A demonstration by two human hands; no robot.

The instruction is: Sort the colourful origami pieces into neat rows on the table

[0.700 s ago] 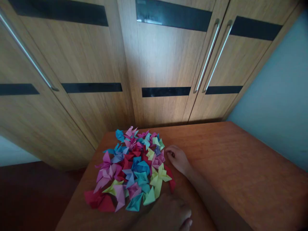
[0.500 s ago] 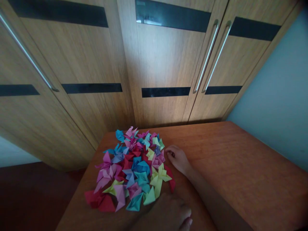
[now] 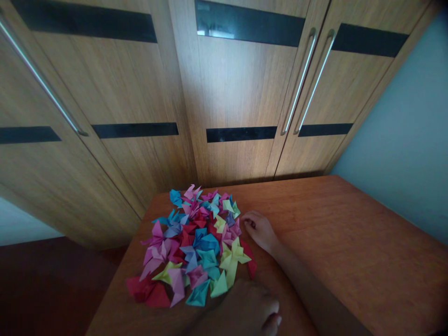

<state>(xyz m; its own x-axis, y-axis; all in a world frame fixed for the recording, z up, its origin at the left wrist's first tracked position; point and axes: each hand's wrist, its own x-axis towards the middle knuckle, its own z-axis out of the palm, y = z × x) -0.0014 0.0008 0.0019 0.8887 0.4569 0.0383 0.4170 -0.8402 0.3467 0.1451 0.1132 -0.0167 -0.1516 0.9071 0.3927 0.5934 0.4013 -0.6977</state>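
Observation:
Many folded paper pieces in pink, red, blue, teal, purple and yellow (image 3: pixel 206 242) lie in a pile on the left part of the wooden table (image 3: pixel 315 224). My right hand (image 3: pixel 259 230) rests on the table just right of the pile, its fingers curled inward with nothing seen in them. Closer to me, at the bottom centre, my left hand (image 3: pixel 250 308) lies beside the near edge of the pile, its fingers bent under. A red folded piece (image 3: pixel 249 259) sits between the two hands and the yellow pieces.
Behind the table stands a wooden wardrobe (image 3: pixel 238 88) with dark strips and long metal handles (image 3: pixel 299 84). A pale blue wall (image 3: pixel 413 140) runs along the right side. Dark floor (image 3: pixel 52 284) shows at the left.
The view has shifted very slightly, so the pile appears a little further right. Both hands stay in the same places and poses.

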